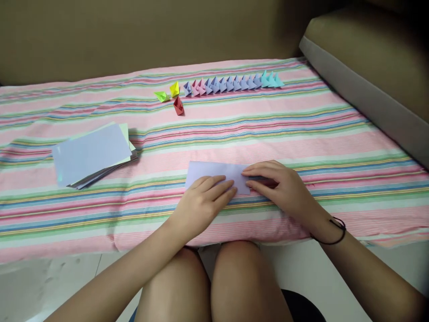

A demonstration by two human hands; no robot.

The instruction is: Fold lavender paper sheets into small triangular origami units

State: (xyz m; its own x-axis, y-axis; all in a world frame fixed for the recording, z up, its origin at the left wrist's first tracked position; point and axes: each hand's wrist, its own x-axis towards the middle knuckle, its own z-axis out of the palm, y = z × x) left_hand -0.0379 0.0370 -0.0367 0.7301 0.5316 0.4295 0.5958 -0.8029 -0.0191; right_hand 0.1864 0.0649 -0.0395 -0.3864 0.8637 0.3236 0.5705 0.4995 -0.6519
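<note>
Nearest are the person's two knees (250, 277), before the striped cloth (157, 134). The left hand (203, 197) lies open on the lavender paper (216, 168), its fingers stretched out. The right hand (281, 182) has thumb and fingertips at the paper's right end (whether they pinch it, I cannot tell). Farther, to the left, is a paper stack (92, 154); beyond, a red folded piece (178, 106) and a row of folded pieces (229, 84).
</note>
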